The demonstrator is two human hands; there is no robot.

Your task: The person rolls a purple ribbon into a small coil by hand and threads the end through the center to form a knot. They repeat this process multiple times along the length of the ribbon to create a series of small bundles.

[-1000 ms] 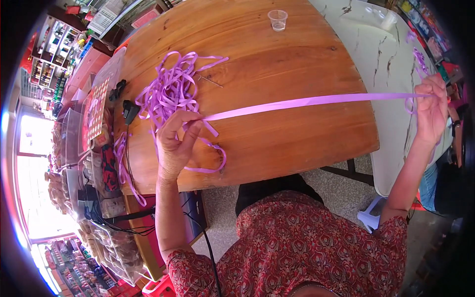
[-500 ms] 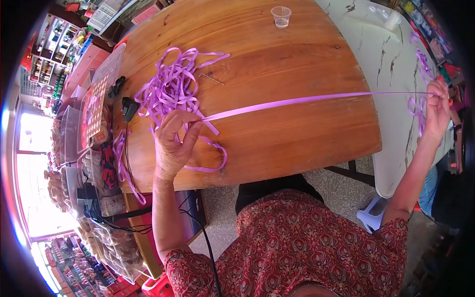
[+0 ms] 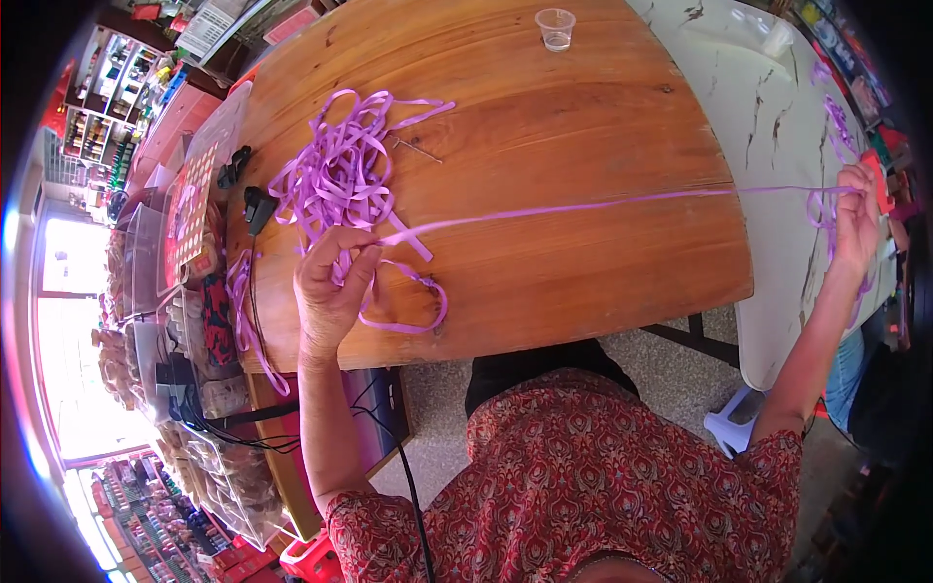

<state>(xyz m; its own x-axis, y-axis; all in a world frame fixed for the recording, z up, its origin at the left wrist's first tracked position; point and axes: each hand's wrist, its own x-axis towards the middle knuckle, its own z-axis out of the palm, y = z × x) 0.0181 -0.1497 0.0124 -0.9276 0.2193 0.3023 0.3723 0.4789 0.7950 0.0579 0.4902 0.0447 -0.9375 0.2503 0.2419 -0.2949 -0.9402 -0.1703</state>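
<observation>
A narrow purple ribbon (image 3: 583, 204) stretches nearly straight across the wooden table (image 3: 603, 282), from one of my hands to the other. My left hand (image 3: 330, 282) pinches it between thumb and fingers, just in front of a tangled heap of the same ribbon (image 3: 340, 165). Far to the right, over the white marbled table, my right hand (image 3: 855, 214) is closed on the other end of the stretch. A loose loop of ribbon lies on the wood beside my left hand, and some strands hang over the table's left edge.
A clear plastic cup (image 3: 556, 31) stands at the far side. Thin metal tweezers or a pin-like tool (image 3: 418, 150) lies by the heap, and a black device with a cord (image 3: 258, 208) to its left. The white marbled table (image 3: 777, 175) adjoins on the right; purple ribbon pieces (image 3: 836, 121) lie there.
My left hand has shifted slightly left, still pinching the ribbon. The stretched ribbon looks narrower and a little slacker near my right hand, which has barely moved.
</observation>
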